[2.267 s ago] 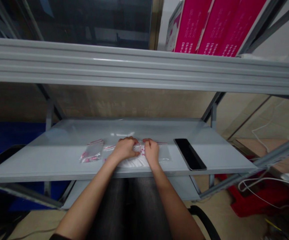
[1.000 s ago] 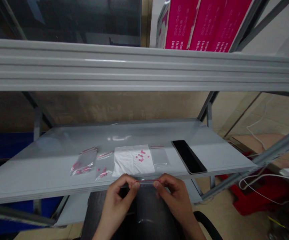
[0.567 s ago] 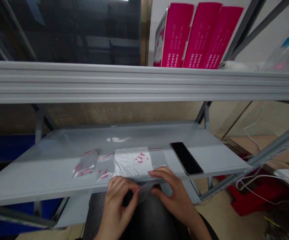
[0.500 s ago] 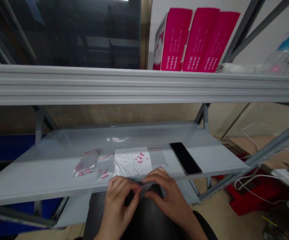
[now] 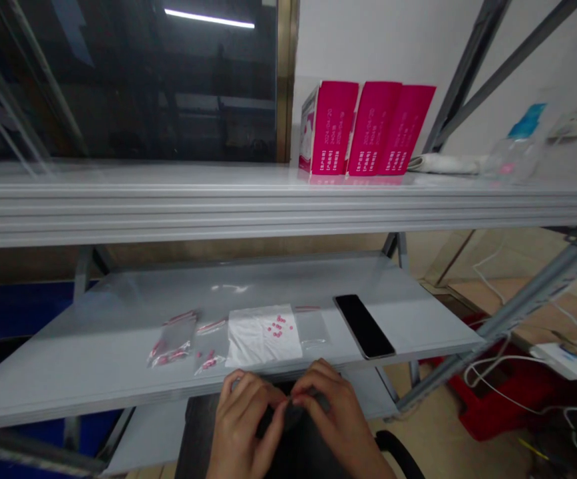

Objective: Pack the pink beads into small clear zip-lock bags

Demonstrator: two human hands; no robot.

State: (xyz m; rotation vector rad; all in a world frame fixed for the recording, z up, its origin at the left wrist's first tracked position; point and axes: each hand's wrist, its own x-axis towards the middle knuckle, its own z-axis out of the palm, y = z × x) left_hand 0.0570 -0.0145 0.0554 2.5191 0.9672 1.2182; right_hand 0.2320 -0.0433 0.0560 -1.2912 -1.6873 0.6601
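My left hand (image 5: 251, 416) and my right hand (image 5: 331, 412) meet fingertip to fingertip above my dark-clad lap, just in front of the shelf's edge. Both are closed in a pinch. Something thin and greyish shows faintly below the fingertips; it is too small and dim to name. Beyond the hands, a white tissue (image 5: 251, 339) lies on the lower shelf with several small pink beads (image 5: 277, 326) on it. To its left are two clear zip bags, a nearer one (image 5: 211, 346) and a fuller one (image 5: 174, 339), with pink pieces inside. A flat clear zip bag (image 5: 313, 327) lies to its right.
A black phone (image 5: 364, 326) lies on the right of the lower shelf (image 5: 93, 359). The upper shelf (image 5: 193, 209) crosses above and bears pink boxes (image 5: 335, 130) and a spray bottle with a blue top (image 5: 515, 150). White cables (image 5: 498, 359) and a red stool (image 5: 492, 406) are at right.
My right hand's fingers, apart before, have closed to a pinch and come against my left fingertips. The camera has tilted up, so more of the upper shelf shows.
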